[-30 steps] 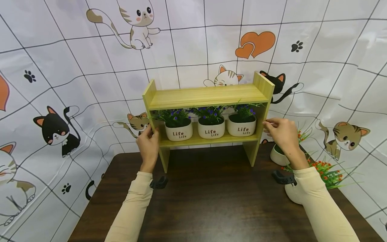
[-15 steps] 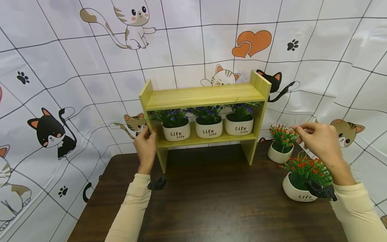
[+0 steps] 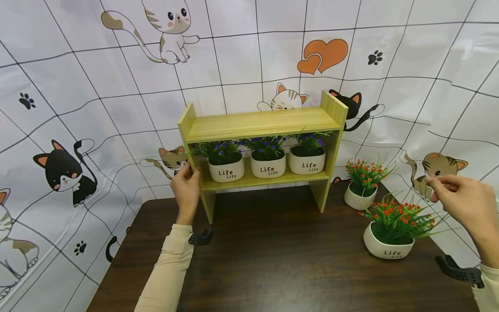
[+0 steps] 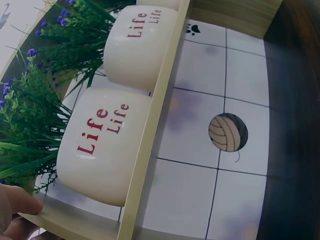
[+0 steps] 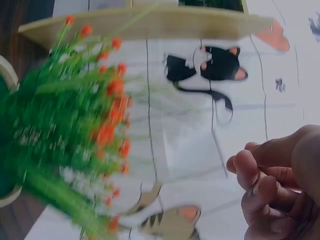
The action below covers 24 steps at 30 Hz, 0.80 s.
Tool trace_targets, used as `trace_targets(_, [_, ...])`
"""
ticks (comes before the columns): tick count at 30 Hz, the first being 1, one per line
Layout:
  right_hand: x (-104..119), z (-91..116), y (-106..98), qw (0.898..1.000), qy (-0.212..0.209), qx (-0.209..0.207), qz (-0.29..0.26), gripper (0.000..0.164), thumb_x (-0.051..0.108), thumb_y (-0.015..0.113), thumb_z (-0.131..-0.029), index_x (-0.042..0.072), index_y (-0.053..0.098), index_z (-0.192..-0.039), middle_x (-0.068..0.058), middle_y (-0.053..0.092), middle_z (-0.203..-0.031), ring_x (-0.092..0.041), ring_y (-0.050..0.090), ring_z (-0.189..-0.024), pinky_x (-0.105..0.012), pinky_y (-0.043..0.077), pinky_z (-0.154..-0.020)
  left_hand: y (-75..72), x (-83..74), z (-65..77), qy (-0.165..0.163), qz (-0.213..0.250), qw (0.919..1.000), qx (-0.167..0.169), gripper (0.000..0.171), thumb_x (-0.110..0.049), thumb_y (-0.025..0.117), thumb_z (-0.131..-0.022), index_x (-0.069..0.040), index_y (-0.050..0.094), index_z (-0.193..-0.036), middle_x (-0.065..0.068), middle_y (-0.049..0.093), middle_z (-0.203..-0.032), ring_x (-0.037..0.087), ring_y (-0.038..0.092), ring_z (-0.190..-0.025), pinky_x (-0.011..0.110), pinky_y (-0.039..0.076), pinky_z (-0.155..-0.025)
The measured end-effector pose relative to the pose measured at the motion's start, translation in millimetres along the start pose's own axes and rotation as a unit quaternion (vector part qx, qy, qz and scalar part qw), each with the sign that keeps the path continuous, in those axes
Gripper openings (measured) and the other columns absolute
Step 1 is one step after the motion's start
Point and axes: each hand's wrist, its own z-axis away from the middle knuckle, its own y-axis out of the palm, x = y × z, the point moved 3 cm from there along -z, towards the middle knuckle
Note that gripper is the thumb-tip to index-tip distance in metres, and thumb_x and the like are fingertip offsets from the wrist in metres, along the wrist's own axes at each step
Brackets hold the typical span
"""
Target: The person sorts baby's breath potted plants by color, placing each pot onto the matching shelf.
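A small wooden shelf (image 3: 257, 123) stands upright at the back of the table in the head view. My left hand (image 3: 186, 188) grips its left side panel; in the left wrist view the thumb (image 4: 22, 200) lies over the panel's inner face, with fingers on the outer side. On the shelf's middle board sit three white "Life" pots with purple flowers: left pot (image 3: 227, 169), middle pot (image 3: 269, 164) and right pot (image 3: 307, 162). My right hand (image 3: 464, 197) hangs in the air at the right, fingers loosely curled around nothing, beyond the near red-flowered potted plant (image 3: 390, 242).
Another red-flowered potted plant (image 3: 360, 195) stands farther back on the dark brown table (image 3: 273, 260), just right of the shelf. Behind everything runs a white wall covering (image 3: 241, 60) printed with grid lines and cartoon cats.
My right hand has left the shelf's right side panel and moved right, past the red-flowered plants, which now show fully. The left hand keeps its grip on the shelf.
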Motion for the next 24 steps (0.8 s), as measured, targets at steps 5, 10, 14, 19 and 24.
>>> trace_targets(5, [-31.8, 6.7, 2.3, 0.998, 0.034, -0.009, -0.051, 0.04, 0.015, 0.049, -0.111, -0.022, 0.061, -0.12, 0.025, 0.053, -0.057, 0.0, 0.041, -0.047, -0.024, 0.034, -0.049, -0.9, -0.4, -0.2, -0.011, 0.005, 0.9999, 0.007, 0.031, -0.004, 0.072, -0.1, 0.001, 0.075, -0.131, 0.026, 0.078, -0.114, 0.04, 0.079, -0.103, 0.0, 0.046, -0.07])
trace_targets(10, [-81.9, 10.4, 15.3, 0.98, 0.041, -0.018, -0.194, 0.035, 0.01, 0.051, -0.108, 0.026, 0.079, -0.096, 0.038, 0.052, -0.062, 0.002, 0.049, -0.042, -0.021, 0.035, -0.041, -1.6, -1.1, -0.5, -0.022, 0.012, 0.9996, 0.011, 0.032, -0.004, 0.073, -0.099, 0.002, 0.075, -0.131, 0.027, 0.077, -0.116, 0.039, 0.078, -0.105, 0.0, 0.047, -0.071])
trace_targets(14, [-121.3, 11.4, 30.3, 0.965, 0.019, 0.003, -0.26, 0.058, 0.007, 0.052, -0.108, 0.06, 0.062, -0.087, 0.04, 0.06, -0.067, 0.008, 0.056, -0.045, -0.023, 0.036, -0.035, -1.7, -0.6, -1.2, -0.03, 0.017, 0.9993, 0.012, 0.033, -0.004, 0.073, -0.099, 0.002, 0.074, -0.131, 0.027, 0.077, -0.117, 0.039, 0.078, -0.106, 0.001, 0.048, -0.072])
trace_targets(19, [-128.2, 21.4, 40.0, 0.959, -0.015, 0.025, -0.282, 0.07, -0.007, 0.046, -0.106, 0.06, 0.062, -0.092, 0.041, 0.062, -0.075, 0.016, 0.059, -0.056, -0.014, 0.043, -0.042, -1.9, 0.0, -1.0, -0.032, 0.016, 0.9992, 0.017, 0.034, -0.005, 0.072, -0.1, 0.001, 0.073, -0.134, 0.027, 0.076, -0.119, 0.039, 0.078, -0.108, 0.001, 0.048, -0.073])
trace_targets(24, [-126.5, 34.2, 47.5, 0.958, -0.022, 0.024, -0.287, 0.076, -0.015, 0.047, -0.103, 0.059, 0.061, -0.093, 0.044, 0.06, -0.08, 0.02, 0.058, -0.065, -0.007, 0.044, -0.053, -1.9, -1.6, -0.9, -0.028, 0.02, 0.9991, 0.022, 0.035, -0.004, 0.071, -0.1, 0.002, 0.072, -0.134, 0.028, 0.076, -0.12, 0.04, 0.077, -0.109, 0.001, 0.048, -0.074])
